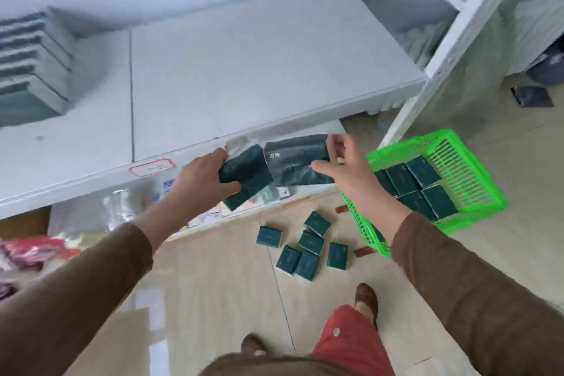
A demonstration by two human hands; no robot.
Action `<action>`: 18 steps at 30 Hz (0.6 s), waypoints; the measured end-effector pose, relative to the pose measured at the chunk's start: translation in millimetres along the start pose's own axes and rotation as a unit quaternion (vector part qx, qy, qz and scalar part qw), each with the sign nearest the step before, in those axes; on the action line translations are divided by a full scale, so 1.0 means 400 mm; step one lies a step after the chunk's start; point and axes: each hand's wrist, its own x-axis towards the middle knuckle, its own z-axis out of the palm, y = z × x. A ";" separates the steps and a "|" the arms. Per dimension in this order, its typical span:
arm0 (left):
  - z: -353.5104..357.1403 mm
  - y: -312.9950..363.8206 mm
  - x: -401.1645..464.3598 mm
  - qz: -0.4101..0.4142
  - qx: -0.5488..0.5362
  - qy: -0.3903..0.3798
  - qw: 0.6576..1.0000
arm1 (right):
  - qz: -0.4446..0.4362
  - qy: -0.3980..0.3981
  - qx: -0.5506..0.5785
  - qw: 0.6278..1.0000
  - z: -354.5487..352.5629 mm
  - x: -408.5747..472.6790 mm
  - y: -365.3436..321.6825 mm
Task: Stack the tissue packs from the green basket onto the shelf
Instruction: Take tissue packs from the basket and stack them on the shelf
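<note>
We stand on pale floor tiles (213, 284) before a white shelf (244, 70). Our left hand (201, 177) and right hand (345, 168) each hold a grip on dark tissue packs (293, 162); more fill the green basket (476, 192) and lie scattered on the floor.

White "金" on wrapper (297, 163)

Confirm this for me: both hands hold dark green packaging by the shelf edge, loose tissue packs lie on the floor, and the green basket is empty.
Not quite. In the head view the green basket holds several tissue packs; it is not empty. The rest stands: the left hand and right hand hold dark green packaging by the shelf edge, and loose packs lie on the floor.
</note>
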 end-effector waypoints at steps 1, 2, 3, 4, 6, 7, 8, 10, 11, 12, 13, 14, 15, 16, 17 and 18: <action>-0.053 -0.049 -0.026 -0.008 -0.005 0.015 1.000 | -0.016 -0.012 0.003 1.000 0.055 -0.006 -0.048; -0.101 -0.093 -0.046 -0.014 -0.007 0.029 0.999 | -0.031 -0.020 0.006 0.999 0.108 -0.008 -0.093; -0.146 -0.133 -0.061 -0.018 -0.006 0.044 0.999 | -0.047 -0.027 0.005 0.999 0.156 -0.007 -0.136; -0.187 -0.171 -0.070 -0.024 -0.006 0.060 0.998 | -0.064 -0.033 0.005 0.997 0.200 -0.002 -0.176; -0.256 -0.237 -0.072 -0.033 -0.008 0.087 0.996 | -0.090 -0.045 0.007 0.995 0.275 0.018 -0.239; -0.286 -0.264 -0.065 -0.035 -0.004 0.100 0.994 | -0.099 -0.049 0.006 0.994 0.307 0.029 -0.266; -0.313 -0.289 -0.055 -0.035 -0.002 0.112 0.993 | -0.107 -0.050 0.005 0.993 0.336 0.045 -0.287; -0.360 -0.330 -0.022 -0.031 0.004 0.131 0.991 | -0.117 -0.045 0.006 0.992 0.387 0.083 -0.317; -0.381 -0.351 0.000 -0.027 0.006 0.137 0.990 | -0.119 -0.043 0.009 0.992 0.408 0.106 -0.329; -0.401 -0.374 0.027 -0.024 0.010 0.142 0.990 | -0.122 -0.040 0.010 0.992 0.430 0.132 -0.338; -0.420 -0.400 0.060 -0.019 0.021 0.146 0.989 | -0.122 -0.037 0.009 0.992 0.451 0.162 -0.347; -0.440 -0.428 0.099 -0.012 0.036 0.150 0.988 | -0.123 -0.034 0.010 0.992 0.471 0.197 -0.353; -0.458 -0.456 0.141 -0.007 0.051 0.155 0.987 | -0.122 -0.032 0.010 0.992 0.492 0.234 -0.360; -0.476 -0.485 0.186 -0.005 0.063 0.159 0.985 | -0.123 -0.031 0.014 0.992 0.513 0.277 -0.365; -0.494 -0.514 0.236 -0.005 0.075 0.165 0.983 | -0.124 -0.030 0.015 0.992 0.537 0.324 -0.369; -0.512 -0.542 0.289 -0.005 0.086 0.171 0.981 | -0.125 -0.025 0.014 0.992 0.562 0.377 -0.372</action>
